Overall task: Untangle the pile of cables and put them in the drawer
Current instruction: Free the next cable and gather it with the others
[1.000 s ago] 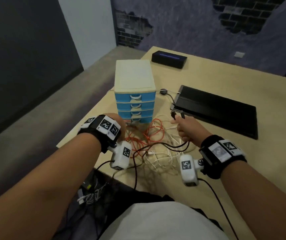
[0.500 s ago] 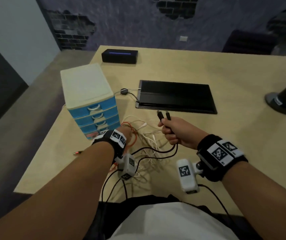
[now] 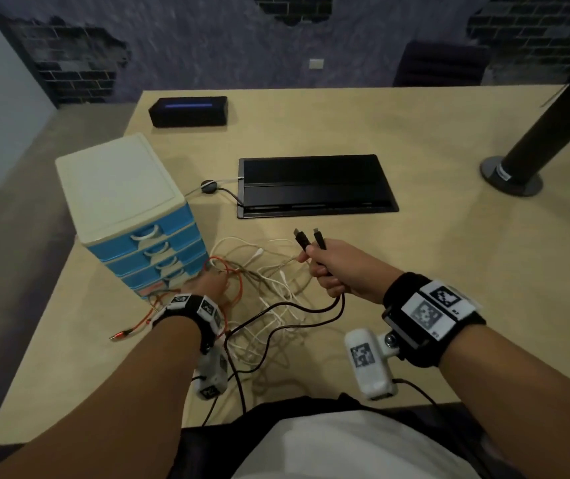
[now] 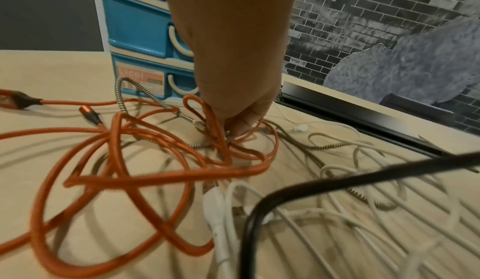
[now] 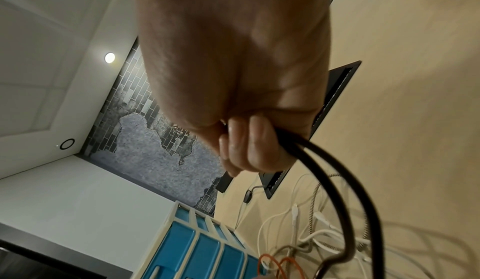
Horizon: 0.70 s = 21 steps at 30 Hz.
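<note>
Gripping the smooth black cable, the right hand fists.

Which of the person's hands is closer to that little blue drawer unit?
Left. The left hand is down in the orange cable just in front of the blue drawer unit's bottom drawers. The right hand holds the black cable farther off to the right.

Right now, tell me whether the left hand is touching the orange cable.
Touching. The left wrist view shows the left hand with its fingertips pressed down among the loops of the orange cable, pinching a strand there.
</note>
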{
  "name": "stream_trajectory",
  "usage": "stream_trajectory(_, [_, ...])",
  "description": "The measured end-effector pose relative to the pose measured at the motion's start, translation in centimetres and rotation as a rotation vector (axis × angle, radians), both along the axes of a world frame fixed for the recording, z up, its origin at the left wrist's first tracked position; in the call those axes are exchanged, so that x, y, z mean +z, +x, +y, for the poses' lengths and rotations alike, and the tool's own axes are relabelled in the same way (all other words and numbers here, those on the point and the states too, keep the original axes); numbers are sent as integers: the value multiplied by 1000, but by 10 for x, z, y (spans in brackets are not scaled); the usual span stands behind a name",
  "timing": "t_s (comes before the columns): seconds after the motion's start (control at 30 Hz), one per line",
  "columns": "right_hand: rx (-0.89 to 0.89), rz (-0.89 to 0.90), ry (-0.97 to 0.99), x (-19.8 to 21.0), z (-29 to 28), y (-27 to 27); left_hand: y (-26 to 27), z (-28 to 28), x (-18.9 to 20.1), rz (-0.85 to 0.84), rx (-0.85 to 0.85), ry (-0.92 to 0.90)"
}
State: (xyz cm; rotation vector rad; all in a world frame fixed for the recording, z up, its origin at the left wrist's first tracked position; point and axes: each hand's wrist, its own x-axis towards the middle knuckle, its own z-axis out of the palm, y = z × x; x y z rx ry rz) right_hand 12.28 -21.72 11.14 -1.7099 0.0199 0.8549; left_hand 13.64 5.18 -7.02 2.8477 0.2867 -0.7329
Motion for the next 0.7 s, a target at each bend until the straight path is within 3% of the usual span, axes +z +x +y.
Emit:
stream_trajectory(0.07, [2, -11, -2, 1, 1, 1, -3, 8, -10, 15, -67, 8])
stream_trajectory(0.2, [-8, -53, -13, 2, 7, 6, -23, -4, 38, -89, -34, -64])
stream_trajectory(0.3, [-21, -113, -3, 2, 20, 10, -19, -6, 70, -251, 48, -276])
stream_trajectory(0.37, [4, -183, 8, 5, 31, 10, -14, -2, 80, -378, 43, -276])
stream_trajectory(0.47, [18, -265, 3, 10, 46, 11, -14, -6, 113, -436, 14, -293])
stream_trajectory(0.7, [115, -446, -136, 14, 71, 18, -18, -7, 171, -318, -172, -5])
